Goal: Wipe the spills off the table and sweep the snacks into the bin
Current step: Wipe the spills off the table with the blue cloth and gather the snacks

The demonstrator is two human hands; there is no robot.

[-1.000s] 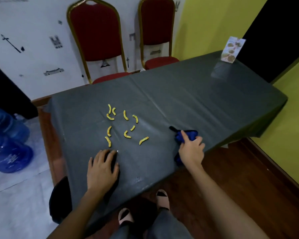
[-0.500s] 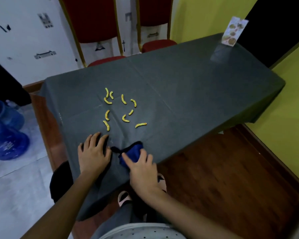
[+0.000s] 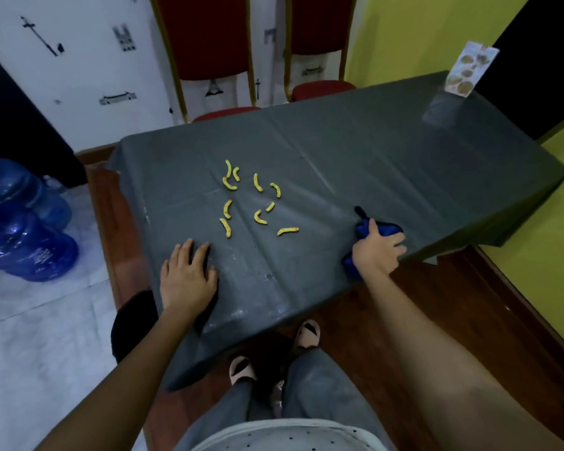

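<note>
A table under a dark grey cloth (image 3: 355, 164) fills the middle of the view. Several yellow curled snacks (image 3: 258, 200) lie scattered on its near left part. My right hand (image 3: 376, 252) presses a blue cloth (image 3: 383, 231) onto the table at the near edge, to the right of the snacks. My left hand (image 3: 188, 278) lies flat, palm down, on the tablecloth just below the snacks and holds nothing. Pale smears (image 3: 267, 276) show on the cloth between my hands. A dark round bin (image 3: 131, 323) stands on the floor under my left forearm, partly hidden.
Two red chairs with gold frames (image 3: 205, 37) stand behind the table. A menu card (image 3: 469, 71) stands at the far right corner. Blue water bottles (image 3: 23, 229) sit on the floor at left. My feet (image 3: 306, 335) are by the table's near edge.
My right hand has slid the blue cloth from beside my left hand back to the right along the near edge. My left hand stays flat in place.
</note>
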